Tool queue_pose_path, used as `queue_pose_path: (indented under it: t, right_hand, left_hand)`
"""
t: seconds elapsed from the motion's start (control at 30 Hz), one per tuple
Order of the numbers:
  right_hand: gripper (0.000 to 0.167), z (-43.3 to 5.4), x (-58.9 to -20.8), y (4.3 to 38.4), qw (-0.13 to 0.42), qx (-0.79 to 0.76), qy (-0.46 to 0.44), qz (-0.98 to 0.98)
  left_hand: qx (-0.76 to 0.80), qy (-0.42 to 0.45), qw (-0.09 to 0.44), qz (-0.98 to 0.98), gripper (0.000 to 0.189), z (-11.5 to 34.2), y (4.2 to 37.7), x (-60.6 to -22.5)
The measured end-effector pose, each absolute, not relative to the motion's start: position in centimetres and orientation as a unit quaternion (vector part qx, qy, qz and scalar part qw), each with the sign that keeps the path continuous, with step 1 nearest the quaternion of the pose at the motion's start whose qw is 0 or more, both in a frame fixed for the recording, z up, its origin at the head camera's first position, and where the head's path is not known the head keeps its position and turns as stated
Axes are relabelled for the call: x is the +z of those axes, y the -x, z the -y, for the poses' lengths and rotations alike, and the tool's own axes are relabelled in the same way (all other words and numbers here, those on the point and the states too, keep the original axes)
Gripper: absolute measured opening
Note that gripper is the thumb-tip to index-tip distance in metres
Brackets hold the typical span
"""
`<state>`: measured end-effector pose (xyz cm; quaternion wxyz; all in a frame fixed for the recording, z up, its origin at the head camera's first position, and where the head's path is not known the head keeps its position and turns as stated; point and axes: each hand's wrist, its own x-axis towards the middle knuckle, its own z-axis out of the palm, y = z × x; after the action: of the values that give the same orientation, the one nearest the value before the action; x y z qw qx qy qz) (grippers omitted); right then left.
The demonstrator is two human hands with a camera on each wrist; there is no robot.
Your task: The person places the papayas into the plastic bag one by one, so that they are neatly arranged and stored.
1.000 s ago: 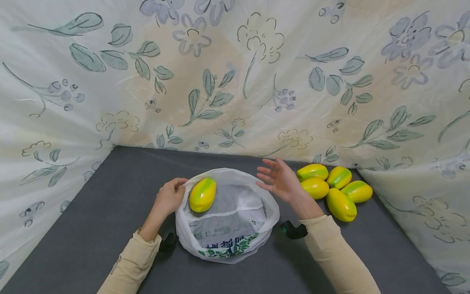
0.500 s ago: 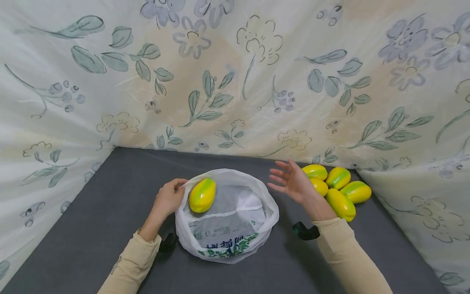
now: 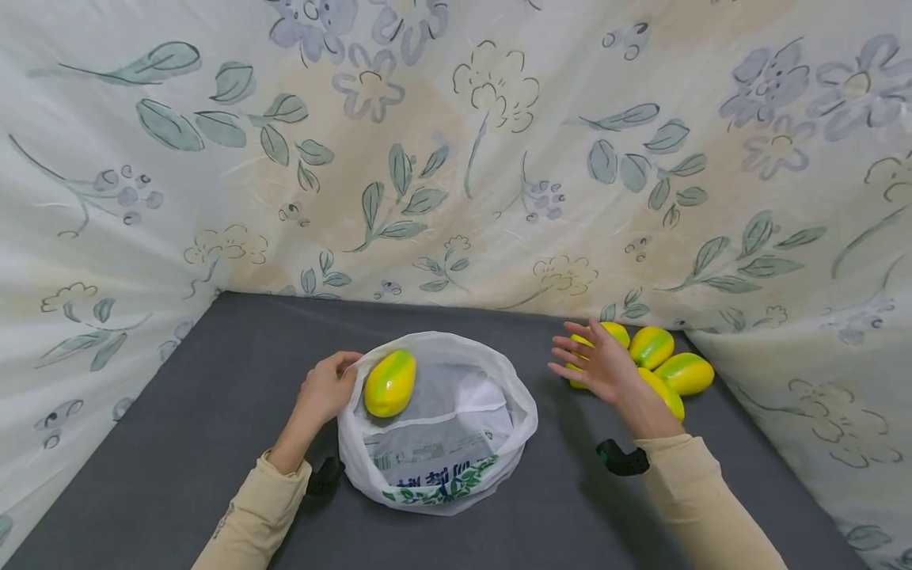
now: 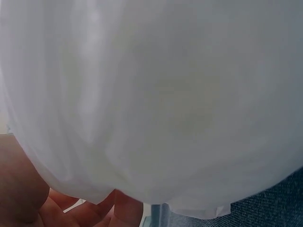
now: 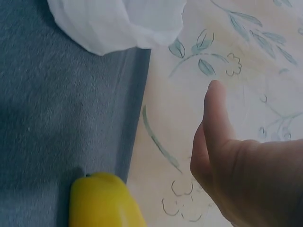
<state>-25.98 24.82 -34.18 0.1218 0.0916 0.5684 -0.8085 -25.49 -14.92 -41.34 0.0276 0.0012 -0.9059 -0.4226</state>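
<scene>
A white plastic bag point(image 3: 523, 408) with green leaf print and dark lettering sits with its mouth spread wide in the head view. Inside, at its left side, is one yellow-green papaya point(image 3: 390, 385). My left hand point(image 3: 326, 389) pinches the bag's left rim; in the left wrist view the bag point(image 4: 156, 104) hides part of the fingers. To the right of the bag, my right hand point(image 3: 604, 366) is held with its fingers spread, holding nothing. It partly covers a cluster of several papayas point(image 3: 685, 374). One papaya point(image 5: 104, 203) shows in the right wrist view.
A dark grey cloth point(image 3: 178, 427) covers the table. Floral fabric point(image 3: 427, 158) hangs behind it and along both sides. The papaya cluster lies near the back right corner. A black wrist device point(image 3: 623, 459) hangs beneath the right wrist.
My right hand has moved right, away from the bag's rim and over to the papaya cluster, fingers still spread. The left hand has kept its hold on the bag's rim.
</scene>
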Motion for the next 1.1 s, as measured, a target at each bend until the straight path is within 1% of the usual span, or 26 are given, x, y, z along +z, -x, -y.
queue_pose_path:
  t: [0.17,0.37,0.47,0.67,0.93,1.1]
  right_hand:
    - [0.069,-25.6,-34.4,25.9,0.122,-0.802,-0.099,-0.576]
    - [0.068,-26.6,-34.3,25.6,0.121,-0.798,-0.098,-0.582]
    - [0.072,-27.3,-34.2,25.4,0.121,-0.796,-0.095,-0.586]
    - [0.07,-28.9,-34.4,25.0,0.129,-0.802,-0.104,-0.574]
    - [0.081,-31.0,-34.7,24.5,0.138,-0.796,-0.108,-0.58]
    - [0.076,-32.8,-35.1,24.2,0.142,-0.802,-0.109,-0.57]
  left_hand:
    - [-0.422,-0.004,0.027,0.906,0.033,15.0,25.4,-41.6]
    - [-0.421,0.0,0.027,0.906,0.033,15.1,25.5,-41.6]
    - [-0.423,0.002,0.028,0.906,0.033,15.0,25.7,-41.5]
    - [-0.422,-0.003,0.024,0.906,0.033,15.0,25.7,-41.4]
    - [-0.423,-0.006,0.024,0.906,0.034,14.9,25.7,-41.4]
    - [-0.424,-0.004,0.026,0.905,0.033,14.9,25.7,-41.4]
